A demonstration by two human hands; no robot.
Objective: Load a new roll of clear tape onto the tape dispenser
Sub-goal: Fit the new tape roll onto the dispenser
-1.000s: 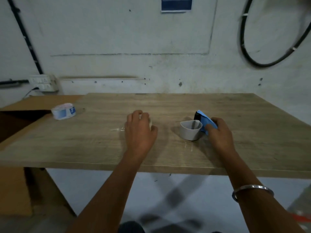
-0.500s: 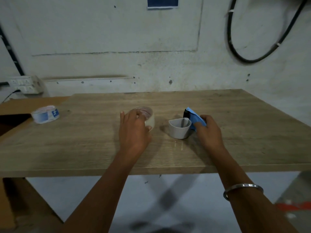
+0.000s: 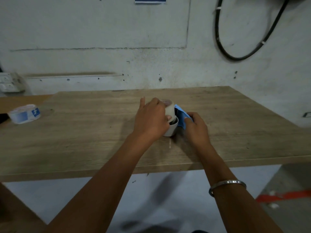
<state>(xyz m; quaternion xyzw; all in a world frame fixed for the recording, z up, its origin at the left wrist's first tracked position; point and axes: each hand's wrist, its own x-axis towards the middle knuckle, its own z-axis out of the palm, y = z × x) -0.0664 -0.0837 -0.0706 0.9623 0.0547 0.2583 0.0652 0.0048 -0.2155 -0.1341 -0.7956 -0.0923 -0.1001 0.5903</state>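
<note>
A small tape dispenser (image 3: 172, 130) with a grey curved body and a blue part (image 3: 180, 117) stands at the middle of the wooden table (image 3: 84, 140). My right hand (image 3: 196, 127) grips its blue side. My left hand (image 3: 151, 120) holds a clear tape roll (image 3: 169, 109), tilted, right above the dispenser's open grey body and touching it. The lower part of the roll is hidden by my fingers and the dispenser's rim.
A second tape roll (image 3: 24, 114) with a blue and white wrapper lies at the table's left edge. A wall socket (image 3: 8, 82) sits on the wall at far left, and a black cable (image 3: 235, 47) loops on the wall at right.
My left hand lifted the clear roll off the table and carried it right, onto the dispenser. My right hand stayed on the blue part. The camera shifted slightly left.
</note>
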